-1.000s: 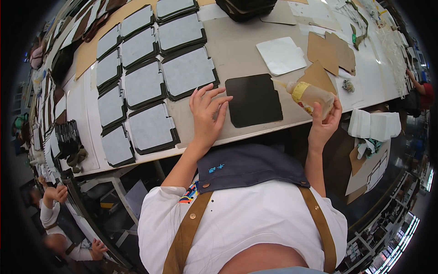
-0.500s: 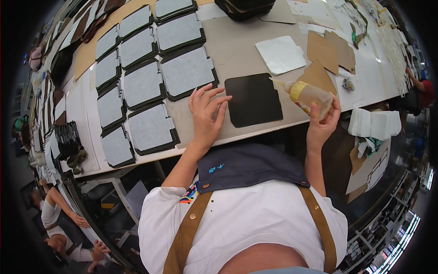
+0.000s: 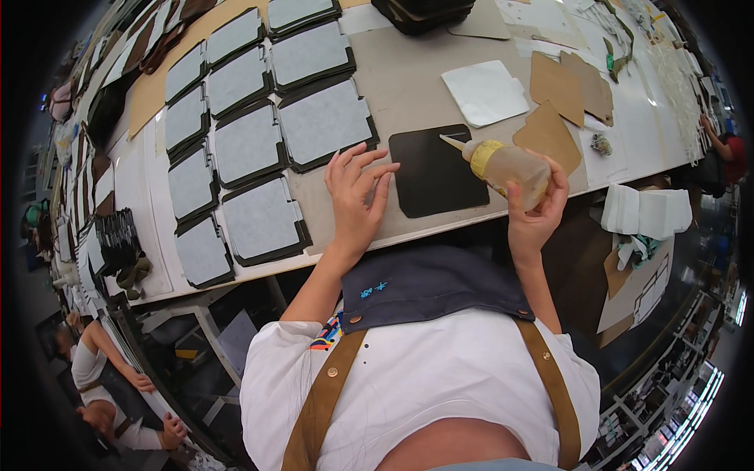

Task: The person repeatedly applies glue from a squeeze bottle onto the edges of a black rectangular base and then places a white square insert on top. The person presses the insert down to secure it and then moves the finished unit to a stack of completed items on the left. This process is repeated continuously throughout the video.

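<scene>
A black flat panel [image 3: 432, 177] with a notched right edge lies on the table's beige surface before me. My right hand [image 3: 542, 192] grips a translucent squeeze bottle [image 3: 514, 171] with a yellow label. The bottle is tilted, its pointed nozzle [image 3: 452, 142] over the panel's upper right part; whether the tip touches I cannot tell. A short pale line shows near the panel's top edge. At the panel's left edge, my left hand [image 3: 357, 184] has its fingers spread, nothing in them. Stacks of black panels with pale grey sheets [image 3: 326, 122] lie just left of it.
A white notched sheet [image 3: 485, 93] lies beyond the panel, with brown card pieces [image 3: 556, 86] to its right. A dark stack [image 3: 422, 14] stands at the far edge of view. White folded pieces [image 3: 646, 210] sit at the lower right. Another person [image 3: 110, 385] works at the lower left.
My right hand has moved left with the bottle, bringing the nozzle over the black panel. A pale line now shows near the panel's top edge. My left hand stays in place.
</scene>
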`<move>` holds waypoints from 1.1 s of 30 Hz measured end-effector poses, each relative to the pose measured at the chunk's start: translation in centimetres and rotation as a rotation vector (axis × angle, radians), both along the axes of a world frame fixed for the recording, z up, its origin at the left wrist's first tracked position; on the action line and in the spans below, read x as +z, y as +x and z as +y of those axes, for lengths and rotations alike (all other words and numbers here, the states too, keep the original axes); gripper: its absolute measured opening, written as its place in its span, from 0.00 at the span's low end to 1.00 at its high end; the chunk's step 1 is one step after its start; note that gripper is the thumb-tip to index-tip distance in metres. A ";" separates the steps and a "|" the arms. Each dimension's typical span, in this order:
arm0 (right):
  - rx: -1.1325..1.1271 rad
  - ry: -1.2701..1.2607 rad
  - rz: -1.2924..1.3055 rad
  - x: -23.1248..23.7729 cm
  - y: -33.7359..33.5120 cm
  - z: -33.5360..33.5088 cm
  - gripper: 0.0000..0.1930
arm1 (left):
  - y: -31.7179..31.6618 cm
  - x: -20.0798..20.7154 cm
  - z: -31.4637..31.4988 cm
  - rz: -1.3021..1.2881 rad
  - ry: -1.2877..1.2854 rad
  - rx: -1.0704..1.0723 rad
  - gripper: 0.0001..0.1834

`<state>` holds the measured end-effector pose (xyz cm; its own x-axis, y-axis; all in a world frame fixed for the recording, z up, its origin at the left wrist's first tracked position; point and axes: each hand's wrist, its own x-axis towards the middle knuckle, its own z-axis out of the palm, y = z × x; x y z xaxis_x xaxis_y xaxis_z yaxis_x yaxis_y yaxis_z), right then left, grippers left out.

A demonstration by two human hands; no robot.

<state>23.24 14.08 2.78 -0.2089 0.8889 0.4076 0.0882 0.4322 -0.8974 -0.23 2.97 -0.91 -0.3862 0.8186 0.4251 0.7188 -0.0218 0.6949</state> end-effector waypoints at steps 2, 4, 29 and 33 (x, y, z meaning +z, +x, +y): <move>0.023 -0.006 0.000 0.0 -0.5 -0.3 0.33 | 0.0 0.1 0.0 -0.012 0.008 0.002 0.08; 0.046 -0.004 -0.002 0.0 -0.9 -0.5 0.34 | -0.1 0.2 -0.1 -0.015 0.007 0.004 0.08; 0.506 -0.196 0.039 2.3 -3.5 6.6 0.35 | -0.8 0.4 -0.5 -0.153 0.175 0.137 0.08; 0.577 -0.206 0.006 2.5 -4.2 7.1 0.35 | -0.8 0.3 -0.5 -0.150 0.175 0.149 0.08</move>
